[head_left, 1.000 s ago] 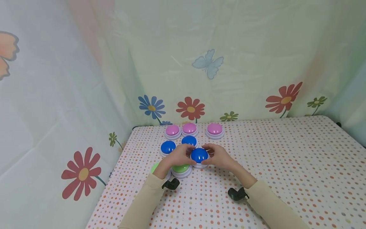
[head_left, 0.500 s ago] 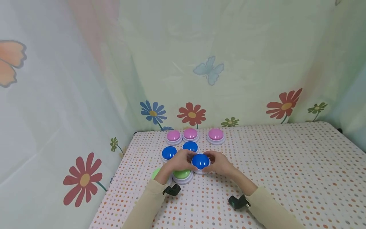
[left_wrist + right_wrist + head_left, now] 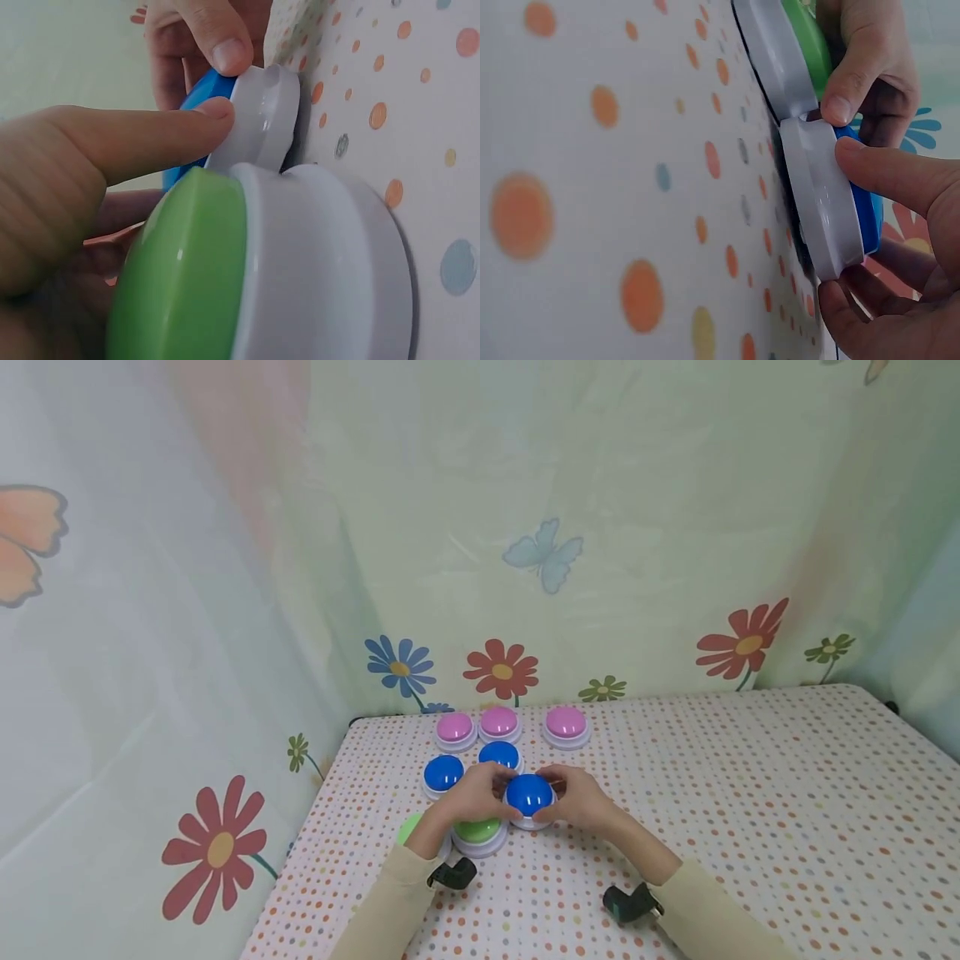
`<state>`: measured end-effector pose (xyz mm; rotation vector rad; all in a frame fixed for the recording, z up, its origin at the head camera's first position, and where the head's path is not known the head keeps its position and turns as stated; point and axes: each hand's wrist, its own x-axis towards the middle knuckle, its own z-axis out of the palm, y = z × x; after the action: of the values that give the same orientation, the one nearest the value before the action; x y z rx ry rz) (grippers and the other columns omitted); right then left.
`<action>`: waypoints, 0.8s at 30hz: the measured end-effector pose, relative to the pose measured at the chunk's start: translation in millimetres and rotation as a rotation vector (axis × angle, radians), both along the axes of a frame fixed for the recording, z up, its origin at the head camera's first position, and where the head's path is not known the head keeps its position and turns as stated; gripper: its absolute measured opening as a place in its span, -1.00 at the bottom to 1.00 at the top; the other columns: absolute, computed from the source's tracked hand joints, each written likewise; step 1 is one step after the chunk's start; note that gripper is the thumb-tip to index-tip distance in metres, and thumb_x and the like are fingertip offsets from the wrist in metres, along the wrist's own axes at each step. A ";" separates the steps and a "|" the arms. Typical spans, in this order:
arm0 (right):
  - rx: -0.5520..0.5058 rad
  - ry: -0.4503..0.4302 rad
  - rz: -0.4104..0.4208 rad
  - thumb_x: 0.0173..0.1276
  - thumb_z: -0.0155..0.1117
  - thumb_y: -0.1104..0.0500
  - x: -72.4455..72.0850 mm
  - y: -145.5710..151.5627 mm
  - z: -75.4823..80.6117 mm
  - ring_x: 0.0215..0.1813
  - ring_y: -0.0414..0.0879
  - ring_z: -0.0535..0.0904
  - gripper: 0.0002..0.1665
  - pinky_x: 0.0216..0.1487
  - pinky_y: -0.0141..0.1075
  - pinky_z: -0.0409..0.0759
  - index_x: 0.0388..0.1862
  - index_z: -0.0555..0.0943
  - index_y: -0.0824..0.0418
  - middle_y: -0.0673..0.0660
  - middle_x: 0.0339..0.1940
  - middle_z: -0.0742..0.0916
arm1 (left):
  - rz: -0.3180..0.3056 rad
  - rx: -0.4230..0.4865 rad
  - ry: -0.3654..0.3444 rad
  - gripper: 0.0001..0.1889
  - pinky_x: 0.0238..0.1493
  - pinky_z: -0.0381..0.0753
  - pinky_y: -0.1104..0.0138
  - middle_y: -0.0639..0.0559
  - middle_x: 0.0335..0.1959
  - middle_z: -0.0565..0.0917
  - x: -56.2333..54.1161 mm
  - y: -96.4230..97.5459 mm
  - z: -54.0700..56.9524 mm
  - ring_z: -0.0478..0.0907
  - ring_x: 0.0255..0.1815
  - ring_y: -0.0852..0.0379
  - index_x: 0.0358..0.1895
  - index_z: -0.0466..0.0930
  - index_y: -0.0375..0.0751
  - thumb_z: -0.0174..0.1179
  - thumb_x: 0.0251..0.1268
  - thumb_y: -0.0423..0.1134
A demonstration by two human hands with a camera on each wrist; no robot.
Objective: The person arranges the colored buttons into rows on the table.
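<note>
A round push button with a blue dome and white base (image 3: 529, 795) is gripped between two hands near the middle of the table. My left hand (image 3: 474, 793) holds its left side, thumb at the edge of the dome and base. From the right, my right hand (image 3: 581, 797) grips it, thumb on the near rim and fingers curled round the far side. In the right wrist view the white base (image 3: 821, 202) is close over the cloth, right beside a green button (image 3: 810, 45). That green button (image 3: 478, 832) is partly hidden under my left hand in the head view.
Two more blue buttons (image 3: 444, 772) stand behind my left hand. Several pink buttons (image 3: 566, 722) line the table's back edge. Another green button (image 3: 409, 828) is partly covered by my left wrist. A dotted cloth (image 3: 750, 802) covers the table, and flowered curtains (image 3: 637, 527) hang around it.
The head view has tilted upward, so the whole scene sits lower in the picture. Both hands stay on the blue button, which keeps its place among the others.
</note>
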<state>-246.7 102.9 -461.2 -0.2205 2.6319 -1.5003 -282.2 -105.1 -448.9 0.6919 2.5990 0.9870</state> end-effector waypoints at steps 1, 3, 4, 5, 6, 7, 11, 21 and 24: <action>-0.003 -0.004 0.004 0.00 0.61 0.23 0.5 1.0 1.1 0.05 0.08 0.56 -0.22 0.03 -0.05 0.60 0.23 0.51 0.29 0.19 0.08 0.63 | 0.005 0.009 -0.004 -0.31 0.01 0.59 0.27 0.03 0.09 0.60 0.1 0.1 -1.4 0.55 0.03 0.13 0.27 0.48 -0.15 0.50 0.03 -0.09; -0.016 -0.003 0.012 0.00 0.60 0.24 1.1 3.7 4.1 0.07 0.10 0.55 -0.23 0.04 -0.04 0.60 0.23 0.51 0.30 0.20 0.09 0.63 | 0.016 0.023 -0.004 -0.31 0.02 0.58 0.26 0.03 0.11 0.58 1.0 0.9 -1.9 0.53 0.06 0.12 0.29 0.47 -0.14 0.49 0.04 -0.07; -0.023 -0.003 0.015 0.01 0.59 0.24 1.0 5.4 5.5 0.07 0.11 0.55 -0.23 0.04 -0.04 0.60 0.24 0.51 0.29 0.20 0.10 0.63 | 0.019 0.033 -0.005 -0.31 0.04 0.58 0.26 0.04 0.13 0.57 1.3 1.7 -1.4 0.53 0.08 0.12 0.29 0.46 -0.13 0.48 0.05 -0.07; -0.030 -0.003 0.018 0.02 0.59 0.24 1.3 7.0 7.4 0.08 0.12 0.54 -0.23 0.04 -0.04 0.59 0.24 0.51 0.30 0.21 0.10 0.62 | 0.019 0.040 -0.004 -0.30 0.05 0.57 0.26 0.04 0.15 0.56 1.8 2.5 -0.4 0.52 0.10 0.11 0.30 0.45 -0.13 0.48 0.06 -0.07; -0.033 -0.003 0.019 0.02 0.59 0.24 0.9 8.5 8.2 0.09 0.13 0.54 -0.23 0.04 -0.03 0.59 0.24 0.51 0.29 0.21 0.11 0.62 | 0.020 0.046 -0.003 -0.30 0.06 0.57 0.26 0.03 0.15 0.55 2.6 3.5 1.4 0.52 0.11 0.11 0.30 0.45 -0.13 0.48 0.06 -0.07; -0.038 -0.002 0.019 0.02 0.59 0.23 0.5 9.8 9.1 0.10 0.14 0.54 -0.23 0.03 -0.03 0.60 0.25 0.51 0.29 0.21 0.12 0.62 | 0.020 0.052 -0.003 -0.30 0.07 0.56 0.26 0.03 0.16 0.55 3.3 4.6 3.2 0.51 0.12 0.11 0.30 0.44 -0.13 0.47 0.07 -0.07; -0.058 -0.005 0.031 0.02 0.59 0.24 -0.9 14.5 12.2 0.11 0.18 0.53 -0.22 0.02 -0.03 0.60 0.25 0.50 0.30 0.25 0.13 0.60 | 0.025 0.076 -0.002 -0.31 0.10 0.54 0.24 0.01 0.17 0.53 5.7 8.3 7.8 0.50 0.15 0.08 0.31 0.43 -0.15 0.46 0.09 -0.10; -0.079 -0.019 0.015 0.03 0.59 0.22 1.5 21.9 21.6 0.13 0.20 0.51 -0.21 -0.01 -0.04 0.62 0.27 0.49 0.28 0.25 0.14 0.60 | 0.046 0.169 0.002 -0.33 0.08 0.56 0.23 0.06 0.16 0.50 9.7 11.1 5.4 0.48 0.15 0.05 0.31 0.43 -0.05 0.44 0.11 -0.05; -0.080 0.004 0.021 0.03 0.58 0.22 1.6 26.6 28.0 0.13 0.20 0.51 -0.20 -0.01 -0.04 0.62 0.28 0.48 0.28 0.25 0.14 0.60 | 0.052 0.196 0.004 -0.33 0.09 0.55 0.23 0.07 0.16 0.50 9.5 15.7 10.4 0.48 0.16 0.04 0.32 0.43 -0.03 0.44 0.11 -0.05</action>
<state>-245.2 129.5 -433.2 -0.2564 2.5665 -1.6020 -272.7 -89.4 -438.5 0.6759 2.5582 1.2707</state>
